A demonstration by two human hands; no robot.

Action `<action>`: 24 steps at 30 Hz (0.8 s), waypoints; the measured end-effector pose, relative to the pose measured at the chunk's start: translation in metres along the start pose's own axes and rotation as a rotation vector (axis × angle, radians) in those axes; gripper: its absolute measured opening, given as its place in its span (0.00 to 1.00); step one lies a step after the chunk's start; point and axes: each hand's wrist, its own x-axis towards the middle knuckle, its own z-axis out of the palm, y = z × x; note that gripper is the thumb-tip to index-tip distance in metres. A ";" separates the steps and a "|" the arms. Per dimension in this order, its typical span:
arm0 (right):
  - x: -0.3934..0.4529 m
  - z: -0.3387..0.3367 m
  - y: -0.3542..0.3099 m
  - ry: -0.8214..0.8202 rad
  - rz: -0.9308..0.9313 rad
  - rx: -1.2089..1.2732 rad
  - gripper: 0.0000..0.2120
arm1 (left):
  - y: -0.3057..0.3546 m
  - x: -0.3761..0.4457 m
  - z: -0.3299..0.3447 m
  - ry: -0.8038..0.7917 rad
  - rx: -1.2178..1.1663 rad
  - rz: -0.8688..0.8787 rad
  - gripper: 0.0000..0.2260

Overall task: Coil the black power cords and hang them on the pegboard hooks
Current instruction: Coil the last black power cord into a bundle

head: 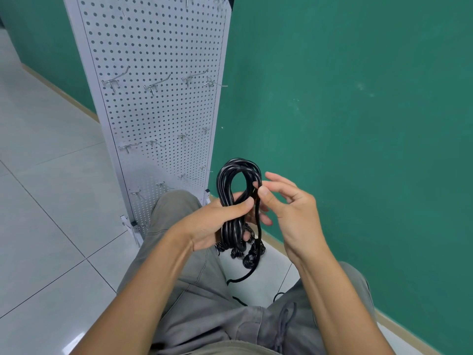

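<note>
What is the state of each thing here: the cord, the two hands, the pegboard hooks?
Black power cord: coiled in loops, not yet hung.
Left hand: grips the coil.
Right hand: pinches a thin black string.
Pegboard hooks: bare, nothing hanging.
Pegboard: standing upright.

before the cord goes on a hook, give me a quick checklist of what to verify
1. Coil gathered: ok. The left hand grips the black cord coil around its middle.
2. Loose strand under control: ok. The right hand pinches a thin black strand beside the coil.
3. Coil tied off: not ok. The strand hangs loose, not wrapped around the bundle.
4. Plug ends tucked: not ok. They dangle below the left hand.
5. Free hook available: ok. The hooks on the pegboard are bare.
6. Loop open for hanging: ok, at the coil's top.
</note>
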 end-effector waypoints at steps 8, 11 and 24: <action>-0.002 0.011 -0.006 0.048 -0.022 -0.028 0.03 | -0.008 0.004 0.001 -0.041 0.025 0.004 0.10; 0.002 0.010 -0.002 0.090 -0.023 -0.021 0.08 | -0.011 0.007 0.004 -0.037 0.039 0.045 0.10; -0.010 0.010 0.072 -0.311 0.253 -0.239 0.26 | 0.002 0.015 -0.012 0.365 -0.538 0.332 0.13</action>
